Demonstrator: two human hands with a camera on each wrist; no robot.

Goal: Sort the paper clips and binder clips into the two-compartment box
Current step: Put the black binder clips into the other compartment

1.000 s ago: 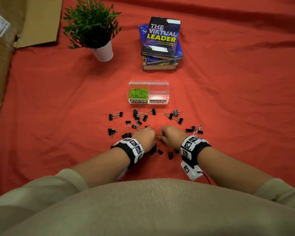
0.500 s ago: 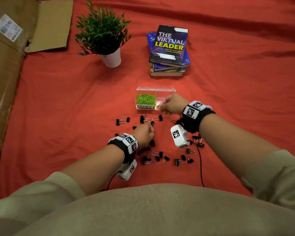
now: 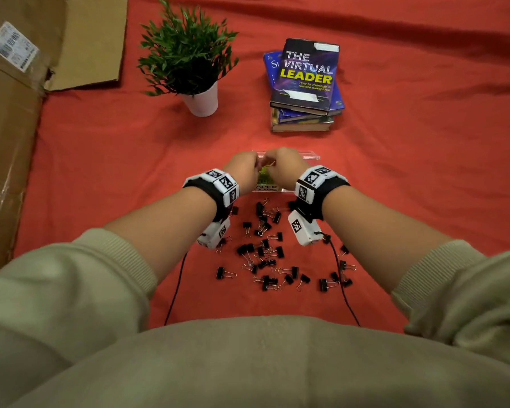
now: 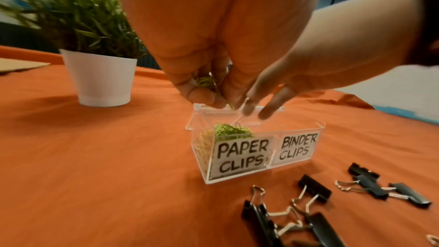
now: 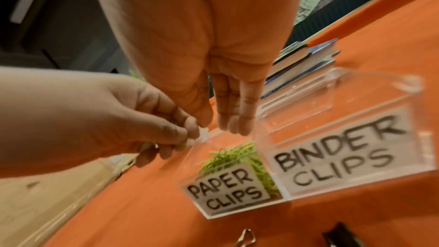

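Note:
The clear two-compartment box (image 4: 318,125) (image 5: 356,159) (image 3: 310,156) stands open on the red cloth, labelled PAPER CLIPS and BINDER CLIPS. Green paper clips (image 4: 231,131) (image 5: 237,155) (image 3: 264,173) fill the left compartment; the right one looks empty. My left hand (image 3: 243,169) (image 4: 202,89) (image 5: 180,138) hovers over the paper-clip side, its curled fingers holding a small bunch of green clips (image 4: 205,82). My right hand (image 3: 280,169) (image 5: 228,123) (image 4: 259,108) is beside it, fingers straight and pointing down, holding nothing I can make out. Several black binder clips (image 3: 262,251) (image 4: 313,189) lie loose in front of the box.
A potted plant (image 3: 189,63) in a white pot stands at the back left, and a stack of books (image 3: 305,83) behind the box. Flattened cardboard (image 3: 12,128) borders the left side. Thin black cables (image 3: 175,290) run from my wrists across the cloth.
Both hands left the binder-clip pile and came forward to the box, the right first, then the left. The right hand's fingers have gone from curled to straight.

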